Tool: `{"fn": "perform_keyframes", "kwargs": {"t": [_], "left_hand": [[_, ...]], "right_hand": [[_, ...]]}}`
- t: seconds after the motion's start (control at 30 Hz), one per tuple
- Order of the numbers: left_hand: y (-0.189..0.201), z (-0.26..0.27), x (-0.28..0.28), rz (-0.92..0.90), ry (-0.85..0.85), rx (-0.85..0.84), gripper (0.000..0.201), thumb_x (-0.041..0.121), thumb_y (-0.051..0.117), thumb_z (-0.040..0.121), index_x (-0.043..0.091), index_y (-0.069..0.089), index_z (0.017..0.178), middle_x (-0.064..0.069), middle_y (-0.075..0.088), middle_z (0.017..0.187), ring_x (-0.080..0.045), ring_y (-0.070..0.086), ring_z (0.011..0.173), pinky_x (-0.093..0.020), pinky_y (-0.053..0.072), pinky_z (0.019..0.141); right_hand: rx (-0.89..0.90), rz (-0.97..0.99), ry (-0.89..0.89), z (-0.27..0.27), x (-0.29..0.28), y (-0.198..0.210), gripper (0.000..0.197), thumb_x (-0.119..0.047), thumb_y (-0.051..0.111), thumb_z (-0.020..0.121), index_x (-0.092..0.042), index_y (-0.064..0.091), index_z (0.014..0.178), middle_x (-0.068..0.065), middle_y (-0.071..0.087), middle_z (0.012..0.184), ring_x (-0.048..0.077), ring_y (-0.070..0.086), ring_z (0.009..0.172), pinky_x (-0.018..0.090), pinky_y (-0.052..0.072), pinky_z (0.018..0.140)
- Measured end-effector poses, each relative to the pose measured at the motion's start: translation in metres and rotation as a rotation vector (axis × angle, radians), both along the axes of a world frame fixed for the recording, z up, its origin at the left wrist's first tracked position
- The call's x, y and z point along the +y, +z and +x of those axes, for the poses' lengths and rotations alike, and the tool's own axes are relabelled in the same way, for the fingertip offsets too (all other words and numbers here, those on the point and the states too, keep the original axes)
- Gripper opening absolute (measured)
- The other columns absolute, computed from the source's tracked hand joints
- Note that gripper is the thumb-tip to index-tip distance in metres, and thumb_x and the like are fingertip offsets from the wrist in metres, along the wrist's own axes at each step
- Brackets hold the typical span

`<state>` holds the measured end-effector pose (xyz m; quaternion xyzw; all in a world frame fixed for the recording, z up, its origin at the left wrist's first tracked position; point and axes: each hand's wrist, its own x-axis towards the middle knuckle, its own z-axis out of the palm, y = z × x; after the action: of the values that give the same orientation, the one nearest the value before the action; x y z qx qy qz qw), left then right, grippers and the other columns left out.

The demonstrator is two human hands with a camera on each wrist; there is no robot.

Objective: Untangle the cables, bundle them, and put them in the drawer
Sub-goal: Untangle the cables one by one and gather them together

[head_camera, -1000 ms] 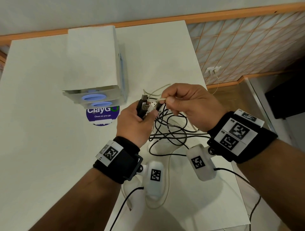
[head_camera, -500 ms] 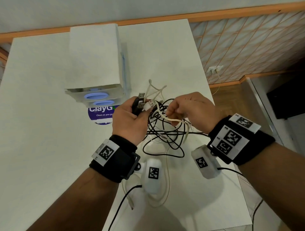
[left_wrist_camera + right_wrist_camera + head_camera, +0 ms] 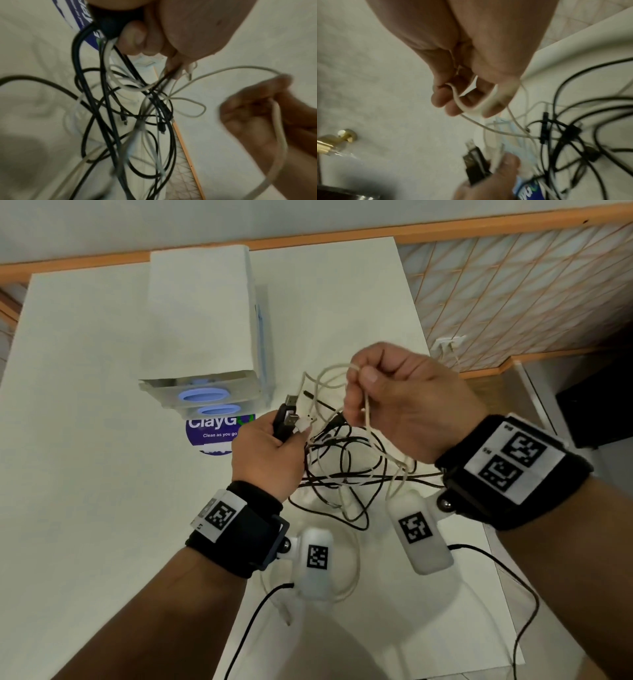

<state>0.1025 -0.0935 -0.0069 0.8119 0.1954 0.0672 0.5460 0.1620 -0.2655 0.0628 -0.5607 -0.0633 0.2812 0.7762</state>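
A tangle of black and white cables (image 3: 346, 470) hangs between my hands above the white table (image 3: 85, 440). My left hand (image 3: 267, 450) grips a bunch of plug ends (image 3: 291, 419), black and white USB connectors sticking up from the fist. My right hand (image 3: 394, 398) is raised higher and pinches a loop of the white cable (image 3: 366, 409) between thumb and fingers. In the right wrist view the white cable (image 3: 471, 108) curls round the fingers. The left wrist view shows the cable tangle (image 3: 137, 115) dangling below the fist. The white drawer unit (image 3: 202, 330) with blue oval handles stands behind the left hand.
A round purple sticker (image 3: 215, 433) lies on the table in front of the drawer unit. The table's right edge (image 3: 421, 337) drops to a tiled wall and wooden floor. Wrist camera leads trail off the near edge.
My right hand has lifted up and away from the left, drawing a loop of white cable out of the tangle. The left hand keeps its grip on the plugs.
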Motion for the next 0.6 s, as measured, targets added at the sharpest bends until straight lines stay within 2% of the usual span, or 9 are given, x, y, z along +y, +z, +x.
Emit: {"fn": "perform_keyframes", "kwargs": {"t": [0.07,0.1,0.17,0.23,0.3,0.37,0.43,0.53,0.6], "left_hand": [[-0.001,0.0,0.004,0.034,0.017,0.049,0.031,0.025,0.073,0.082,0.02,0.055,0.057,0.009,0.051,0.049,-0.01,0.042,0.049,-0.025,0.035,0.055],[0.0,0.001,0.005,0.028,0.04,0.067,0.039,0.024,0.073,0.083,0.02,0.049,0.053,0.011,0.046,0.044,-0.008,0.038,0.046,-0.025,0.031,0.054],[0.002,0.003,0.004,-0.018,0.094,0.084,0.047,0.023,0.072,0.085,0.022,0.042,0.049,0.013,0.04,0.037,-0.009,0.035,0.043,-0.026,0.027,0.055],[0.003,0.004,0.004,-0.072,0.126,0.06,0.045,0.023,0.072,0.086,0.022,0.044,0.05,0.015,0.041,0.037,-0.011,0.035,0.047,-0.028,0.03,0.058],[0.006,0.004,0.003,-0.092,0.074,0.006,0.033,0.02,0.073,0.086,0.025,0.056,0.058,0.019,0.05,0.044,-0.006,0.044,0.05,-0.025,0.037,0.06],[0.012,0.003,-0.001,-0.133,-0.016,-0.058,0.018,0.014,0.074,0.086,0.028,0.069,0.076,0.022,0.066,0.061,0.001,0.06,0.063,-0.02,0.046,0.068],[0.014,0.002,-0.005,-0.162,-0.077,-0.115,0.02,0.009,0.075,0.084,0.029,0.073,0.088,0.018,0.074,0.077,0.0,0.068,0.078,-0.018,0.05,0.076],[0.016,0.001,-0.009,-0.151,-0.106,-0.157,0.026,0.004,0.074,0.084,0.03,0.071,0.083,0.022,0.07,0.068,0.006,0.062,0.067,-0.014,0.047,0.068],[0.017,0.0,-0.008,-0.172,-0.088,-0.172,0.031,-0.002,0.071,0.082,0.028,0.069,0.077,0.02,0.068,0.064,0.004,0.059,0.062,-0.016,0.046,0.064]], "right_hand": [[0.0,0.13,-0.004,0.004,-0.001,0.009,0.007,-0.006,0.048,0.089,-0.006,0.055,0.09,0.009,0.062,0.073,0.018,0.058,0.057,0.035,0.052,0.064],[-0.013,0.15,-0.011,0.005,-0.002,0.013,0.008,-0.004,0.046,0.091,-0.004,0.054,0.091,0.009,0.06,0.072,0.016,0.053,0.051,0.033,0.05,0.058],[0.003,0.147,-0.025,0.005,-0.004,0.017,0.01,-0.001,0.044,0.094,-0.003,0.053,0.091,0.007,0.052,0.066,0.011,0.035,0.045,0.025,0.038,0.047],[0.059,0.086,-0.022,0.005,-0.006,0.017,0.016,-0.002,0.04,0.096,-0.002,0.055,0.091,0.003,0.04,0.06,0.011,0.02,0.046,0.021,0.023,0.045],[0.082,-0.03,0.005,0.003,-0.006,0.013,0.017,-0.011,0.045,0.094,-0.001,0.059,0.092,0.0,0.029,0.055,0.011,0.016,0.045,0.021,0.015,0.046],[0.026,-0.138,0.07,-0.002,-0.003,0.01,0.022,-0.021,0.052,0.09,-0.001,0.062,0.094,-0.006,0.029,0.05,0.01,0.017,0.042,0.021,0.017,0.045],[-0.036,-0.169,0.135,-0.007,0.002,0.005,0.016,-0.015,0.052,0.092,-0.002,0.06,0.094,-0.01,0.037,0.045,0.01,0.023,0.037,0.021,0.023,0.045],[-0.046,-0.116,0.239,-0.011,0.005,0.002,0.012,-0.008,0.051,0.09,-0.002,0.061,0.09,0.005,0.045,0.052,0.014,0.034,0.04,0.024,0.032,0.045],[-0.02,-0.106,0.322,-0.011,0.004,0.0,0.012,-0.006,0.051,0.086,-0.001,0.062,0.086,0.009,0.052,0.059,0.015,0.043,0.045,0.025,0.039,0.045]]}}
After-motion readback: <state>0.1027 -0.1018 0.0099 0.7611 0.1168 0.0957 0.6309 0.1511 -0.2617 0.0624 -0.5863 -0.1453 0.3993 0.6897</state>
